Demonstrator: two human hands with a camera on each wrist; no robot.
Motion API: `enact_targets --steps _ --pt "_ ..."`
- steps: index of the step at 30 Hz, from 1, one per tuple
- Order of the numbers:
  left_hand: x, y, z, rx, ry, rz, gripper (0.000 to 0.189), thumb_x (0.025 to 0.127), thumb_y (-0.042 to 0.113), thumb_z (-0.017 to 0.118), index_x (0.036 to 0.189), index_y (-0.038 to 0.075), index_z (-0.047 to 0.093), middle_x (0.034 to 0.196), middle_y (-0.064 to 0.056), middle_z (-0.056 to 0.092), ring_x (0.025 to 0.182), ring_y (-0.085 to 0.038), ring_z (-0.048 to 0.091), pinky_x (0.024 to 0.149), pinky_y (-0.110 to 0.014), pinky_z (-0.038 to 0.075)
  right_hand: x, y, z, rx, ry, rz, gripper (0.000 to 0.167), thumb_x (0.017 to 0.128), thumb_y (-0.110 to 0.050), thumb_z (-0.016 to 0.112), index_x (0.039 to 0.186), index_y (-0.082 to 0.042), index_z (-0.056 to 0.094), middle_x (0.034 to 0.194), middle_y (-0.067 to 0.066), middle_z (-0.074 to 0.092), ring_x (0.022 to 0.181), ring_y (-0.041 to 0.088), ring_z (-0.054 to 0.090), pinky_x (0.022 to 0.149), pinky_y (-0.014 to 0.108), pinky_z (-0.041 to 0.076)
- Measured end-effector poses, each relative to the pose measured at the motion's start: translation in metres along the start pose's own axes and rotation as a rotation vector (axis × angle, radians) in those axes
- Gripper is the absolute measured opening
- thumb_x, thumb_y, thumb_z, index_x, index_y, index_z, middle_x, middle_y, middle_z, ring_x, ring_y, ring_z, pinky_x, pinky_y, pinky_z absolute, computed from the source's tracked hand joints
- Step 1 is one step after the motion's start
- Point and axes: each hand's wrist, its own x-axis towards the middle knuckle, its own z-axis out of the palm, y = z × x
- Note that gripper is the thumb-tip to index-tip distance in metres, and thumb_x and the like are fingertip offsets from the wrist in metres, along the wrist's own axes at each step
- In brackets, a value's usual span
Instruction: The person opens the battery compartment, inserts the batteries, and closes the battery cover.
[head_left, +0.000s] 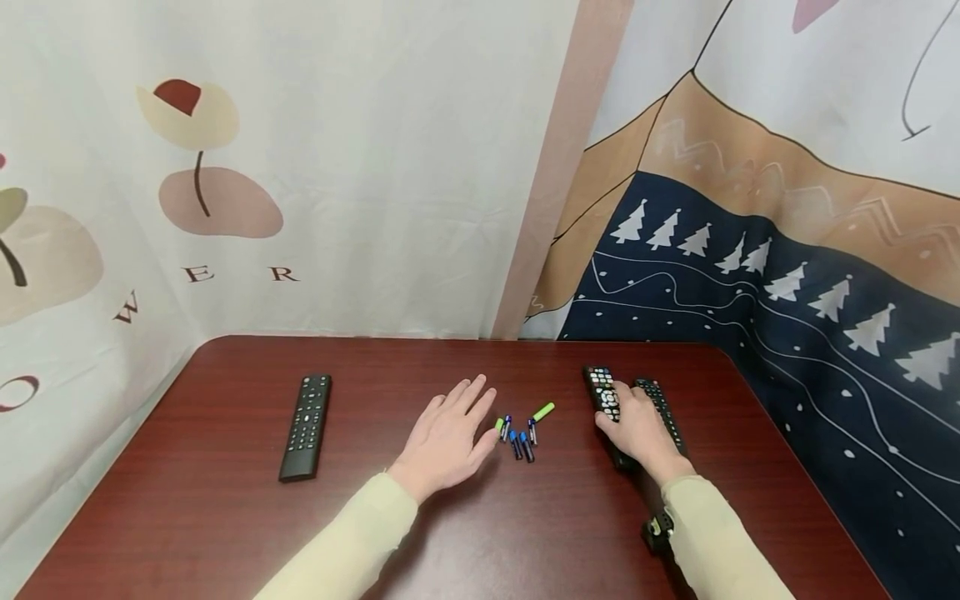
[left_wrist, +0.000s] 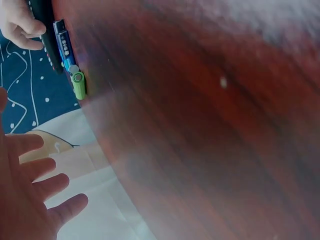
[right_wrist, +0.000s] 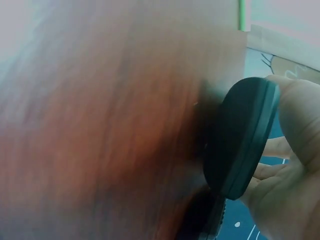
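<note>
Right hand (head_left: 639, 427) grips remote (head_left: 604, 398); left hand (head_left: 446, 437) spread near batteries (head_left: 515, 445).

Wears a pale yellow-green left sleeve (head_left: 348, 533) and matching right sleeve (head_left: 716, 537), with 1 small black device (head_left: 654, 538) beside the latter.

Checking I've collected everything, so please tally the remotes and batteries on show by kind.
Remotes: 3
Batteries: 6
Total: 9
</note>
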Motion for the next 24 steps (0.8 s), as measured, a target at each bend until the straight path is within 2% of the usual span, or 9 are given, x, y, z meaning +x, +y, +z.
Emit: enact_targets --steps 3,8,17,24 --pt "0.000 0.002 0.000 -0.015 0.002 0.003 0.062 0.106 0.049 0.044 0.158 0.015 0.043 0.167 -0.006 0.033 0.152 -0.029 0.034 0.119 -0.054 0.034 0.002 -0.003 -0.001 0.053 -0.001 0.014 0.067 0.096 -0.025 0.063 0.149 0.009 0.041 0.146 0.041 0.043 0.132 0.056 0.046 0.105 0.065 0.044" --pt "0.000 0.007 0.002 -0.023 0.019 0.028 0.062 0.106 0.047 0.046 0.158 0.013 0.044 0.166 -0.007 0.035 0.152 -0.030 0.036 0.117 -0.054 0.035 0.004 -0.006 0.000 0.099 0.024 0.010 0.065 0.095 -0.024 0.061 0.149 0.008 0.042 0.140 0.036 0.052 0.121 0.049 0.055 0.099 0.060 0.048" --pt "0.003 0.012 0.006 0.017 0.047 0.071 0.063 0.104 0.049 0.049 0.156 0.013 0.046 0.165 -0.007 0.038 0.149 -0.029 0.040 0.116 -0.051 0.039 0.002 -0.017 0.004 0.221 0.049 -0.033 0.060 0.098 -0.022 0.061 0.147 0.008 0.046 0.137 0.032 0.056 0.118 0.044 0.057 0.099 0.057 0.048" --pt "0.003 0.015 0.009 -0.006 0.076 0.081 0.062 0.103 0.046 0.052 0.155 0.012 0.047 0.163 -0.008 0.040 0.148 -0.029 0.042 0.115 -0.051 0.040 0.000 -0.032 0.005 0.302 0.072 -0.075 0.055 0.098 -0.019 0.061 0.144 0.008 0.049 0.129 0.029 0.061 0.107 0.039 0.063 0.090 0.053 0.053"
